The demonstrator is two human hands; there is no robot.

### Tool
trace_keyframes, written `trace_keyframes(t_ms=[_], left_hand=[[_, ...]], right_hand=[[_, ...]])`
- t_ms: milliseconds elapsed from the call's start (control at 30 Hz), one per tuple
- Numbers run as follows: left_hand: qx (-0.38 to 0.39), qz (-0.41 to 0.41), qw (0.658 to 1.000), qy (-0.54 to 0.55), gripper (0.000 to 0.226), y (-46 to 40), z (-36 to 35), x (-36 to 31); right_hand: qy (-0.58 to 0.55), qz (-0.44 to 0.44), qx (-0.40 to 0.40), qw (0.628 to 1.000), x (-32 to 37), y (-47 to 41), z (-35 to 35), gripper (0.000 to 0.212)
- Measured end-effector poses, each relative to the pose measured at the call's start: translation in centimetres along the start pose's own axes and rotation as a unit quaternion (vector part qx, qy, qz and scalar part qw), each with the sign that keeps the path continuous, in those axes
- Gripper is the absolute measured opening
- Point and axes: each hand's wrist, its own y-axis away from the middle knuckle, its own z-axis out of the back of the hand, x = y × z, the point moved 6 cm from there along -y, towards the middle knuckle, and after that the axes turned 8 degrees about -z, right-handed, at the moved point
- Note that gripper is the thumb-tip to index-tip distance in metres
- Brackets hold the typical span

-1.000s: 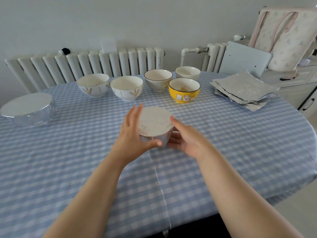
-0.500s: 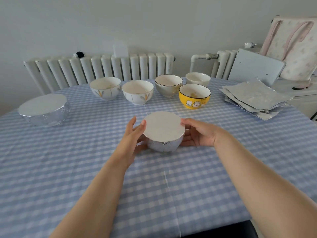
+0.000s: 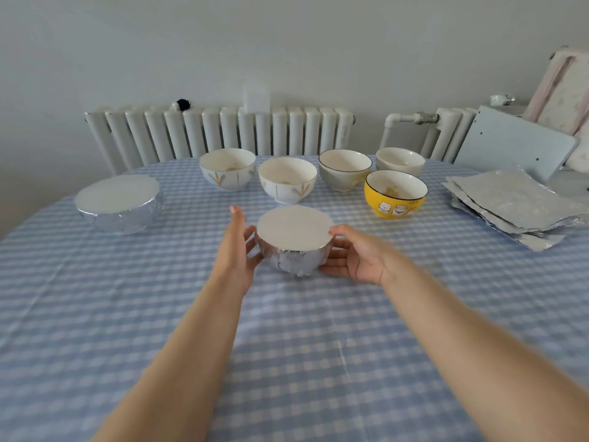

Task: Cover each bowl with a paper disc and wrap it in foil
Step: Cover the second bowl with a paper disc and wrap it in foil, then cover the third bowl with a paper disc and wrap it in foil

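**Both hands cup a foil-wrapped bowl at the middle of the table**

Two bare forearms reach over the blue checked tablecloth. The left hand presses its palm and fingers against the left side of the wrapped bowl, and the right hand grips the right side, thumb at the rim. A white paper disc lies flat on the bowl's top, with crinkled foil around the sides below.

Just beyond, to the right, stands an uncovered yellow bowl. Behind it runs a row of four open bowls: two white bowls with leaf marks, a grey bowl and a small white bowl.

A second wrapped bowl sits far left. A stack of foil sheets lies at the right edge. A white radiator lines the wall.
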Motion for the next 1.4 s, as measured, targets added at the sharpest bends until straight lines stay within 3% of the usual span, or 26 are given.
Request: trace_keyframes(t_ms=[100,233,333,433,600,667,733,833,933,1033,1167,1400], left_hand=[[-0.08,-0.045,0.995,-0.029,0.062,-2.0,3.0,-0.6],[-0.165,-0.097,0.981,-0.011,0.036,-2.9,5.3,-1.3],[-0.207,-0.139,0.968,-0.012,0.047,-2.8,6.0,-2.3],[-0.261,-0.168,0.95,0.013,0.059,-3.4,7.5,-2.6],[-0.326,-0.163,0.931,-0.009,0.05,-3.3,8.9,-2.6],[-0.347,-0.217,0.911,-0.053,0.049,-2.5,8.8,-3.1],[-0.335,-0.312,0.884,-0.091,0.048,-1.5,7.9,-4.0],[-0.261,-0.394,0.87,-0.138,0.047,-0.4,5.4,-4.6],[-0.209,-0.393,0.881,-0.157,0.039,-0.4,4.2,-4.6],[-0.192,-0.385,0.89,-0.154,0.03,-0.4,3.9,-4.5],[-0.168,-0.382,0.891,-0.179,0.029,-0.4,3.2,-4.0],[-0.104,-0.361,0.902,-0.213,0.03,-0.4,2.3,-3.8]], right_hand=[[-0.006,0.013,-0.01,1.0,0.4,-2.1,-3.0,0.024],[-0.021,0.014,-0.015,1.0,1.0,-5.0,-7.9,0.027],[-0.041,0.012,-0.006,0.999,1.4,-6.6,-11.6,0.023],[-0.062,0.021,0.009,0.998,1.8,-8.0,-15.1,0.039],[-0.079,0.012,0.038,0.996,1.9,-9.5,-18.4,0.038],[-0.052,0.004,0.048,0.998,2.0,-9.4,-18.5,0.036],[-0.024,0.008,0.026,0.999,2.8,-9.5,-17.7,0.041],[-0.061,0.031,-0.067,0.995,5.0,-10.5,-15.4,0.068],[-0.177,0.05,-0.128,0.975,6.9,-11.3,-13.3,0.06],[-0.241,0.069,-0.135,0.959,7.7,-12.1,-11.3,0.059],[-0.243,0.084,-0.094,0.962,7.9,-12.6,-9.8,0.05],[-0.251,0.079,-0.078,0.962,7.0,-10.4,-8.6,0.054]])
